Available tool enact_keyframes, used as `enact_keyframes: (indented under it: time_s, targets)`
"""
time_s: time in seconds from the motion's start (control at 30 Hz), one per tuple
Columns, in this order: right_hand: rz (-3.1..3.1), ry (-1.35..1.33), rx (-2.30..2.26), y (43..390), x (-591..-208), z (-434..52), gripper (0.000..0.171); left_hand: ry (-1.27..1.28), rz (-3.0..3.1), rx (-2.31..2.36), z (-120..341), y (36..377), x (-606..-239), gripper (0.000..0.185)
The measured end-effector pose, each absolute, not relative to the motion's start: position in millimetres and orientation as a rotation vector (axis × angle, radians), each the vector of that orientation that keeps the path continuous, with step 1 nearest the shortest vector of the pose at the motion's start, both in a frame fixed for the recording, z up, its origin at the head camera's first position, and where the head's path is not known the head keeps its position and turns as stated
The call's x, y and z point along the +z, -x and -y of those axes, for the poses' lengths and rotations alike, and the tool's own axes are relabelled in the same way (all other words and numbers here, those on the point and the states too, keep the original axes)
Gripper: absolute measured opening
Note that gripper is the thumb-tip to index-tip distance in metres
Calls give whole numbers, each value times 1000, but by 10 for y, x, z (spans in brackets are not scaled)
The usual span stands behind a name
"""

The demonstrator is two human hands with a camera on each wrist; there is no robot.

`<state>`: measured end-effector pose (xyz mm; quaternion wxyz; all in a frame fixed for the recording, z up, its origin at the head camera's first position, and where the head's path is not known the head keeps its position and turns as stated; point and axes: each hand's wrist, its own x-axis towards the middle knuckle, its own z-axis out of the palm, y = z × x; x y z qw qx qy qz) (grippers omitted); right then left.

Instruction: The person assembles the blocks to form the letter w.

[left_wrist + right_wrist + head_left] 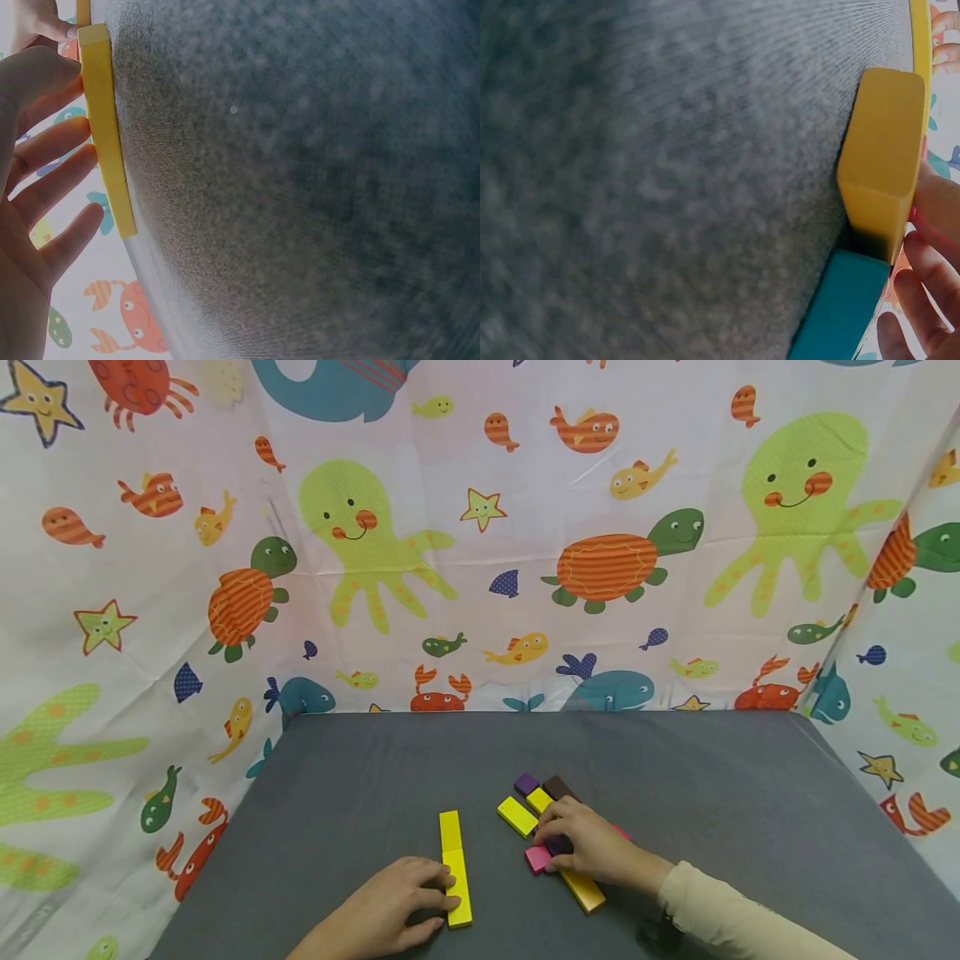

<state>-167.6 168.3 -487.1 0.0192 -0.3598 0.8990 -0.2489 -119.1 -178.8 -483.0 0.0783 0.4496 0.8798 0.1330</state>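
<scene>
My left hand (390, 914) rests straight fingers against the yellow block (457, 888) while my right hand (592, 847) curls over the block pile (542, 802); I should nudge gently.

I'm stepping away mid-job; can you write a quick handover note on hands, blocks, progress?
Left hand: fingers rest against the near yellow block, which lies end to end with a second yellow block on the grey table.
Right hand: over the block cluster, fingers on a dark block beside the pink block; grip unclear.
Done: two yellow blocks lined up.
Left, probably: the cluster's yellow, purple, brown, pink and orange-yellow blocks remain unsorted.
</scene>
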Motion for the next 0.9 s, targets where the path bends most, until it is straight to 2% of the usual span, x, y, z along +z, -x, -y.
enact_keyframes:
  time_s: [0.5, 0.9]
  targets:
    - [-2792, 1103, -834, 1576, -4777, -1648, 26, -1305, -2608, 394, 1777, 1204, -4826, 27]
    - [-2801, 1065, -1060, 1196, -4725, -1406, 26, -1333, -2648, 389, 1782, 1189, -4847, 26]
